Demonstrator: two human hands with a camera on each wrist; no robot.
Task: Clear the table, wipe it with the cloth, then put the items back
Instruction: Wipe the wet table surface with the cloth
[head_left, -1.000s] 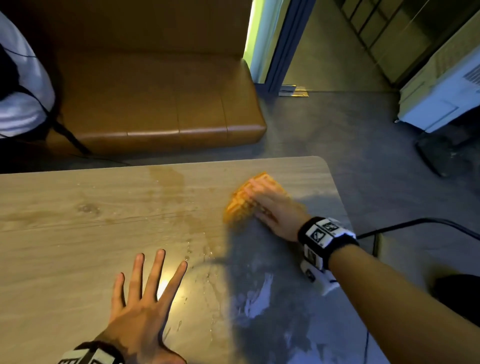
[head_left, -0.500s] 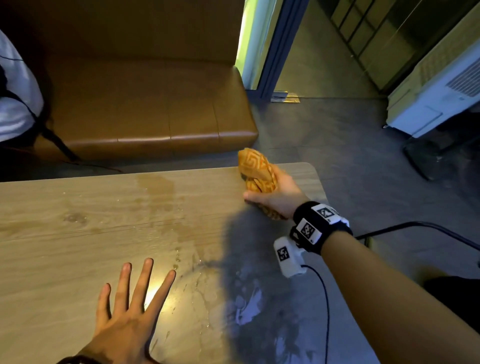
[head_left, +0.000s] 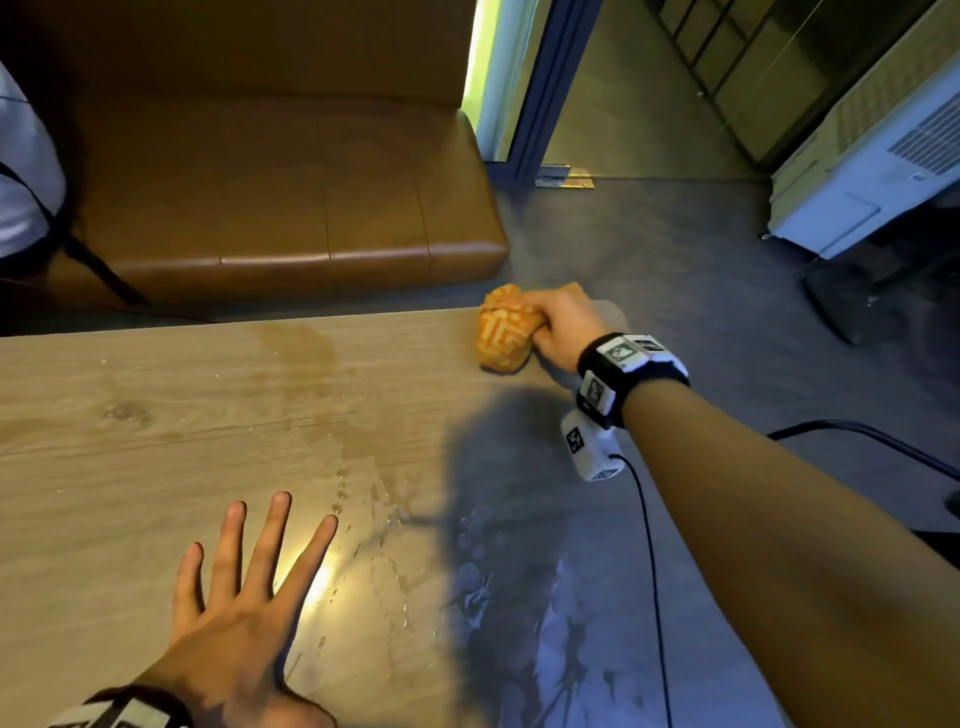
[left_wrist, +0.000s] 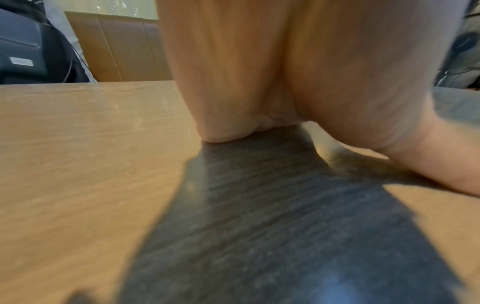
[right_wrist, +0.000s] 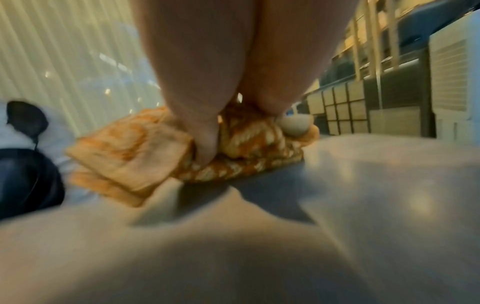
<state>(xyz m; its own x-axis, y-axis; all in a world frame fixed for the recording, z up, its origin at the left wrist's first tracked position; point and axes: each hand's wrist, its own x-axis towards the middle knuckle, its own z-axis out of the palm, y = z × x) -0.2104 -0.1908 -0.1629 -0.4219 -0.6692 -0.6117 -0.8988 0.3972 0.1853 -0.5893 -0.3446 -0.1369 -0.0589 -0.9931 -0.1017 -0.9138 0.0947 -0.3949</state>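
An orange patterned cloth is bunched up at the far right corner of the wooden table. My right hand grips it, fingers curled round the bundle; the right wrist view shows the cloth squeezed under the fingers, just above the tabletop. My left hand lies flat on the near part of the table with fingers spread and holds nothing. In the left wrist view the palm presses on the wood. Wet streaks and droplets shine in the middle of the table.
A brown leather bench runs along the far side of the table. A person in white sits at its left end. A white appliance stands on the grey floor at the right, and a black cable trails beside the table.
My right hand went from pressing the cloth flat on the table to gathering it into a bundle and gripping it at the far right corner. The left hand stayed flat.
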